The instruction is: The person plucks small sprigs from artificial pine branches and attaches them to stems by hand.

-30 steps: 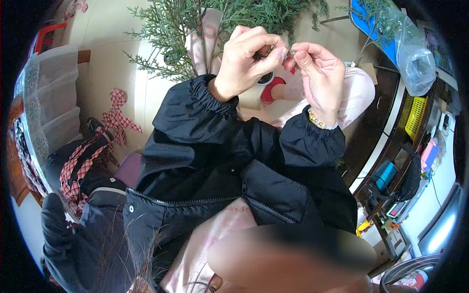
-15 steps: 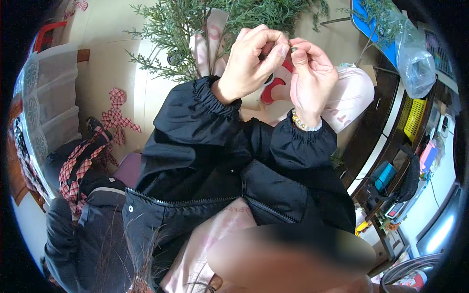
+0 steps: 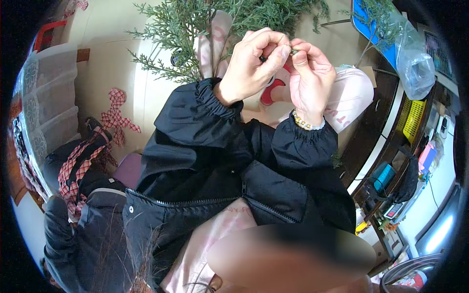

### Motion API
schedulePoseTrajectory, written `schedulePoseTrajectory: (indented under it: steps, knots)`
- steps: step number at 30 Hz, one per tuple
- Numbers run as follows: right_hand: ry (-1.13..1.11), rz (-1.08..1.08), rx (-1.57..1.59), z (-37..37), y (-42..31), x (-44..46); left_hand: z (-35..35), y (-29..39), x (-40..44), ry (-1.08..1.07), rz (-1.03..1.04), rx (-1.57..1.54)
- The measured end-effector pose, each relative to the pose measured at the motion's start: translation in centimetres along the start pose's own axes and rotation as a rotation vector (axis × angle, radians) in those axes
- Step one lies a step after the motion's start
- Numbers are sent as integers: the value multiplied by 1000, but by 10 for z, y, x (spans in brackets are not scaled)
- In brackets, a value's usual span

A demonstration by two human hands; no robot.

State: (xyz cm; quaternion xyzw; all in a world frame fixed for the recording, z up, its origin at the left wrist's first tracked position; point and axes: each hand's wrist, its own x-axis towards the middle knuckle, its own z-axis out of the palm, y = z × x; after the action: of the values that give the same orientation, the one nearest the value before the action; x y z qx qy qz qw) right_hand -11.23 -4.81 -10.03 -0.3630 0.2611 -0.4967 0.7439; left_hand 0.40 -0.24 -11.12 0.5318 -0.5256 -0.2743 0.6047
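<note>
My left hand (image 3: 255, 63) and my right hand (image 3: 312, 80) meet in front of me, fingertips almost touching. Between them is a small dark greenish piece (image 3: 294, 51), too small to make out. The thumb and forefinger of my right hand pinch it. My left fingers are curled with thumb against forefinger at its other side; whether they grip it too is hard to see. Green conifer-like branches (image 3: 188, 36) rise just beyond my left hand, and more greenery (image 3: 273, 19) lies behind both hands. A beaded bracelet (image 3: 307, 123) circles my right wrist.
Another person in a dark top (image 3: 100, 229) is at the lower left, near a lace-covered table (image 3: 53, 93). A red checked cloth strip (image 3: 117, 117) lies on the floor. At right are a blue board (image 3: 364, 19), a plastic bag (image 3: 414, 61) and a cluttered shelf with a yellow basket (image 3: 414, 119).
Both hands have shifted very slightly, still fingertip to fingertip. A bit more of the small greenish piece shows between them.
</note>
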Motion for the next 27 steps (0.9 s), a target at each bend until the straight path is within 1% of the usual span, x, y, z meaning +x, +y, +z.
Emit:
schedulePoseTrajectory:
  steps: [3,9,14,18,21,22,26,27]
  knots:
    - [-2,-16,2,-1,1,0,3,0,2,56,6,3]
    - [28,-27,6,3,6,-1,4,-4,1,81,-36,-70]
    - [61,-8,50,9,8,-1,2,-4,2,98,7,-42]
    - [53,0,20,12,6,-2,-2,-3,1,86,18,-29]
    - [24,22,64,13,3,0,2,-5,1,132,-44,-244]
    - [18,28,93,14,2,1,3,-6,1,148,-31,-275]
    - [4,40,148,11,2,2,1,-3,2,133,-33,-251]
    - [1,33,117,9,2,1,1,-3,1,134,-29,-231]
